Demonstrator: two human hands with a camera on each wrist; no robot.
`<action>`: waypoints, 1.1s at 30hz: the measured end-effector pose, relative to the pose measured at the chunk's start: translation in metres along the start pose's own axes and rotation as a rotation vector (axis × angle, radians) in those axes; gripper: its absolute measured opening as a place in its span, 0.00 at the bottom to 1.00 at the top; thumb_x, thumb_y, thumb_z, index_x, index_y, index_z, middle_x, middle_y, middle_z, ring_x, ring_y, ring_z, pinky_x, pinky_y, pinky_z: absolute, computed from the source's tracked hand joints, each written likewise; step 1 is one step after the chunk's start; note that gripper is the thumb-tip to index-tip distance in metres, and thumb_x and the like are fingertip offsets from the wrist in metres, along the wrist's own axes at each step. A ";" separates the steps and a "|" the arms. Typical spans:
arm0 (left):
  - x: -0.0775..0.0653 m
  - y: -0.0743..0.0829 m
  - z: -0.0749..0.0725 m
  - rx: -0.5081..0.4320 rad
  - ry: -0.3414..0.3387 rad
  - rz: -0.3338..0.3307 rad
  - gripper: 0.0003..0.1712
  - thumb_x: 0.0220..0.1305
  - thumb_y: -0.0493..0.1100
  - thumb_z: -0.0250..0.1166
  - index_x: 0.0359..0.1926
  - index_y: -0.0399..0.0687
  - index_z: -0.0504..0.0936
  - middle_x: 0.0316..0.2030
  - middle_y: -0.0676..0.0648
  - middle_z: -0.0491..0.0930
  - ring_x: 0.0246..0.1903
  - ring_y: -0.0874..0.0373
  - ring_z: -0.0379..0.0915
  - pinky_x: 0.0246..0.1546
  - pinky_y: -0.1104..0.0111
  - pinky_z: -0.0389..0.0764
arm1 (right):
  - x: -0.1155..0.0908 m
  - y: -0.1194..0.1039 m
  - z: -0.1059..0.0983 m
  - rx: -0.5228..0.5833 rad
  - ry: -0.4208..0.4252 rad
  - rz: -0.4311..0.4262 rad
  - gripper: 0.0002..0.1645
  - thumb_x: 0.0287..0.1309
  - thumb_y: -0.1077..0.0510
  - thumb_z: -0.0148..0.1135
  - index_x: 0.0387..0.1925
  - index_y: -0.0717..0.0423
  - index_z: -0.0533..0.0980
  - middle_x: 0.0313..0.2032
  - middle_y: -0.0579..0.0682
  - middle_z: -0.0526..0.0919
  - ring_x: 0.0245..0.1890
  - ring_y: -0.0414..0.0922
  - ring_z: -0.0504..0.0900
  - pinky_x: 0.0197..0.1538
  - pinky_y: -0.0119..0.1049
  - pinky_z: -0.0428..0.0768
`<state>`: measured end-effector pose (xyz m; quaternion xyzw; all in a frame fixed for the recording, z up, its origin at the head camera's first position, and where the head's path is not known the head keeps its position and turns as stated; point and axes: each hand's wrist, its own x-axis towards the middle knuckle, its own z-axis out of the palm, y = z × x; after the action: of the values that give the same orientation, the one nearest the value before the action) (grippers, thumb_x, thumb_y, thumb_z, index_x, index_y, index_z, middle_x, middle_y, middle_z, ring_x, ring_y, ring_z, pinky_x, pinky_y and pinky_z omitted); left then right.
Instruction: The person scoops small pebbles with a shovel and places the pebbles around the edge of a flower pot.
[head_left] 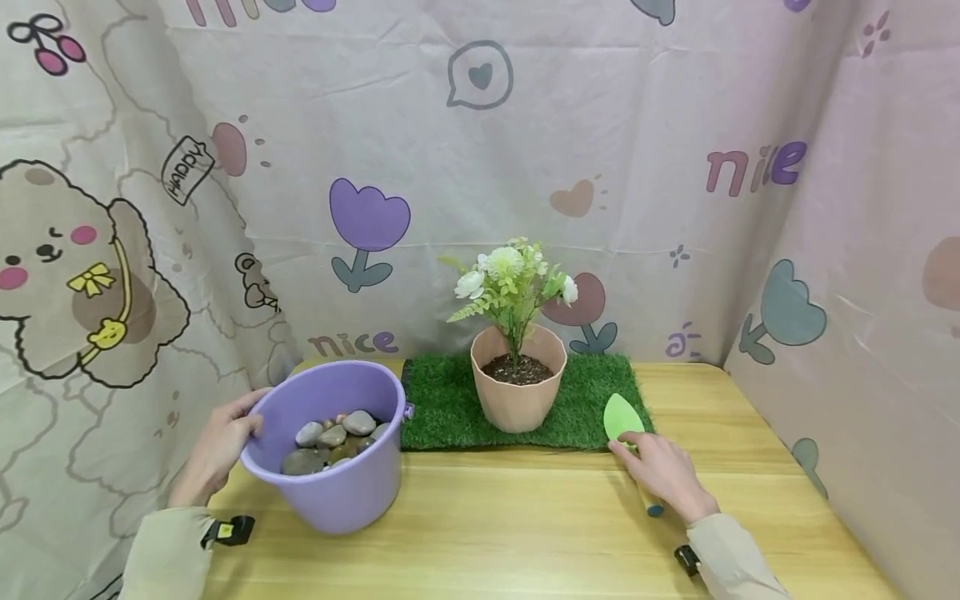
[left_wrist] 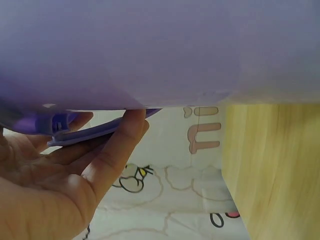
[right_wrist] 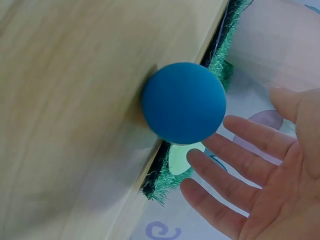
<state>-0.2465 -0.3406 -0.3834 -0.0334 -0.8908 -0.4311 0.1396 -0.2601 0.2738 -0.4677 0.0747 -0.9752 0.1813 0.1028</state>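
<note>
A purple bucket (head_left: 356, 500) holding several smooth stones (head_left: 330, 436) stands tilted on the left of the table. My left hand (head_left: 221, 437) grips its rim from the left, thumb over the edge. In the left wrist view, fingers (left_wrist: 112, 155) pass by the bucket's handle (left_wrist: 92, 133) under the rim. On the right lies a small trowel with a light green blade (head_left: 621, 415). Just above it hovers my right hand (head_left: 663, 468). The right wrist view shows straight, spread fingers (right_wrist: 240, 157) beside the blue end of the trowel's handle (right_wrist: 184, 103), with nothing held.
A pink pot (head_left: 517, 404) with a white-flowered plant (head_left: 510, 279) in dark soil stands on a green turf mat (head_left: 442, 408) at the back of the wooden table (head_left: 510, 533). Patterned cloth (head_left: 540, 150) hangs behind and on both sides.
</note>
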 end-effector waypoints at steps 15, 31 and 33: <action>-0.006 0.024 0.031 0.025 0.017 0.056 0.33 0.52 0.28 0.51 0.64 0.32 0.72 0.48 0.33 0.77 0.33 0.65 0.69 0.31 0.75 0.71 | 0.000 -0.005 0.000 -0.023 0.008 -0.014 0.25 0.65 0.45 0.58 0.54 0.57 0.80 0.51 0.59 0.84 0.45 0.58 0.84 0.38 0.52 0.80; -0.003 0.054 0.075 -0.043 -0.085 0.046 0.33 0.56 0.30 0.51 0.66 0.38 0.72 0.53 0.35 0.78 0.41 0.51 0.73 0.36 0.70 0.74 | -0.009 0.004 0.006 -0.094 0.022 -0.036 0.21 0.60 0.47 0.63 0.48 0.56 0.82 0.44 0.58 0.84 0.40 0.56 0.83 0.36 0.52 0.80; 0.000 0.058 0.081 -0.056 -0.091 0.056 0.33 0.55 0.30 0.51 0.65 0.39 0.72 0.53 0.36 0.78 0.43 0.50 0.73 0.37 0.70 0.75 | -0.009 0.006 0.005 -0.100 0.020 -0.028 0.21 0.60 0.47 0.64 0.48 0.56 0.82 0.43 0.57 0.84 0.39 0.54 0.83 0.34 0.50 0.80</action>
<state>-0.2541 -0.2417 -0.3871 -0.0819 -0.8826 -0.4497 0.1100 -0.2531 0.2781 -0.4767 0.0814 -0.9808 0.1314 0.1186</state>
